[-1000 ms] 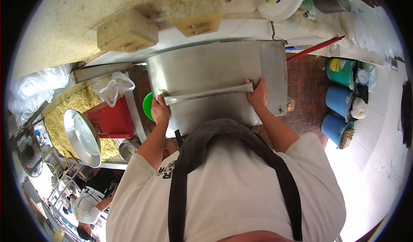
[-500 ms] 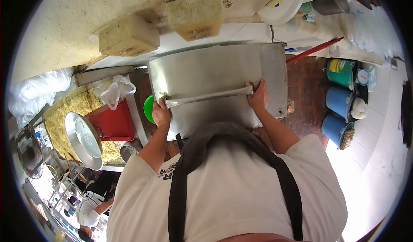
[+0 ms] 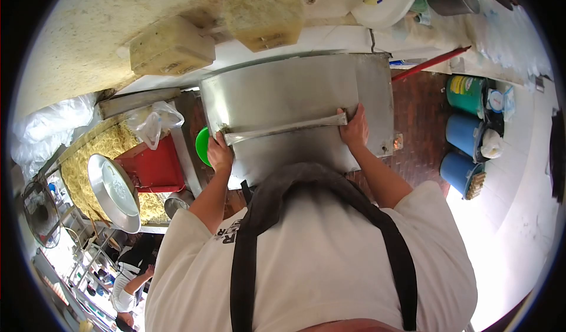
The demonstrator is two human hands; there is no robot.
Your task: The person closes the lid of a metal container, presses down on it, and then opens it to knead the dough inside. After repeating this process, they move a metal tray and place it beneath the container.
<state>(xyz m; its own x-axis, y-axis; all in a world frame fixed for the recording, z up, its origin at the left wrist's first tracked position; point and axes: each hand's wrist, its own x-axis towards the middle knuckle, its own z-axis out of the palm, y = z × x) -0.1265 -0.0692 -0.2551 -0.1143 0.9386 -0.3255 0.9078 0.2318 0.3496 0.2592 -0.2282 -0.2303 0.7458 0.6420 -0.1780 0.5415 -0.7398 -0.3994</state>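
A: State the condition of left grip.

B: Read as closed on the left edge of the stainless-steel cover, at the left end of the raised metal bar. Treat the fingers as partly hidden.

A: State the condition of right grip.

B: Read as closed on the right edge of the same stainless-steel cover, with thumb at the right end of the metal bar.

A: Locate both metal parts.

B: Find the metal bar directly between left grip and right grip, slightly slanted, farther forward at right grip. Find the stainless-steel cover spanning the same gap, extending forward of both and back toward the black apron.

A: List the items left of left grip.

B: Just beside: a green bowl, partly hidden. Farther out: a red tray over yellow noodles, near a metal basin and a clear plastic bag. Well apart, behind and left: a co-worker.

A: List the items right of right grip.

B: Nearby: the brick floor. Well apart, in a row: a green bucket and two blue buckets. Forward and right: a red pole.

A: Add items forward of both.

B: Note two yellowed boxes, beyond the stainless-steel cover.
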